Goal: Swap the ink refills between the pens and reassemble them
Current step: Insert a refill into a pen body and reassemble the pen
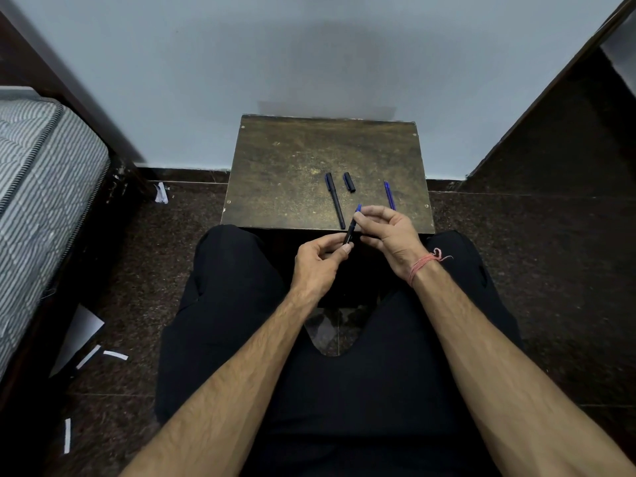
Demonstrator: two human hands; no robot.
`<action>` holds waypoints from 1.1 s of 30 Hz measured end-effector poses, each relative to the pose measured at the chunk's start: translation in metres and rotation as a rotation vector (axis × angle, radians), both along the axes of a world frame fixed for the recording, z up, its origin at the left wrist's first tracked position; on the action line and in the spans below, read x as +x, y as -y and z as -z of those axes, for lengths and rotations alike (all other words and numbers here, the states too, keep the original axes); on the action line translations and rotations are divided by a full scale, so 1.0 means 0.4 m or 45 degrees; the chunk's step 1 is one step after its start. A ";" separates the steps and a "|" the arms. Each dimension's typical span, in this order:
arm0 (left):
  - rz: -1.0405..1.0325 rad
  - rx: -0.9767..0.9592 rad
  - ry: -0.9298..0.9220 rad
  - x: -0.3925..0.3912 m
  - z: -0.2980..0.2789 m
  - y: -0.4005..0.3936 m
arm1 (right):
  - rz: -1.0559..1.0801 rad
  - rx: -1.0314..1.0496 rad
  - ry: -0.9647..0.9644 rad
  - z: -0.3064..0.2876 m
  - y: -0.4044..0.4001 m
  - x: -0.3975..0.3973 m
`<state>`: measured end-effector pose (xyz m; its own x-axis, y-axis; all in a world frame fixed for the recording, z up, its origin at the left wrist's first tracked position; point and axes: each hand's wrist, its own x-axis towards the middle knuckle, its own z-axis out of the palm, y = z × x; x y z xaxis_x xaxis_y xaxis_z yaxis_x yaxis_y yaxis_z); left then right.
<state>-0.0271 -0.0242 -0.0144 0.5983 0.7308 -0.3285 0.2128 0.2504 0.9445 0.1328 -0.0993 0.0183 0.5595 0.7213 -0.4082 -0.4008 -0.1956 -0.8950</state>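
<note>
Item: pen barrel held in both hands, refill partly in, over the near edge of the table.

Left hand pinches the black barrel at its lower end; right hand pinches the blue refill standing out of its far end. Step judged: seating or drawing the refill, cannot tell which; next move calls for a straight push or pull along the barrel. On the table: one capped pen, one loose cap, one loose refill at right. Count: two barrels, two refills, two caps.
</note>
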 end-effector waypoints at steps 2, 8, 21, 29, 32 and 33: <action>0.008 0.001 0.002 0.001 -0.004 0.000 | 0.024 0.005 0.017 0.000 0.000 0.000; 0.008 0.002 -0.002 0.004 -0.008 0.005 | -0.054 0.044 -0.065 -0.005 0.000 0.002; 0.007 -0.017 -0.002 -0.001 -0.016 0.004 | -0.068 0.018 -0.093 -0.015 0.001 -0.001; -0.059 -0.182 0.051 -0.005 -0.038 0.003 | -0.021 0.059 -0.176 -0.011 -0.003 -0.001; 0.049 -0.372 0.020 -0.002 -0.060 0.002 | -0.042 0.092 -0.191 -0.010 -0.004 0.001; 0.098 -0.423 -0.004 -0.002 -0.065 0.002 | -0.053 0.092 -0.181 -0.010 -0.005 0.000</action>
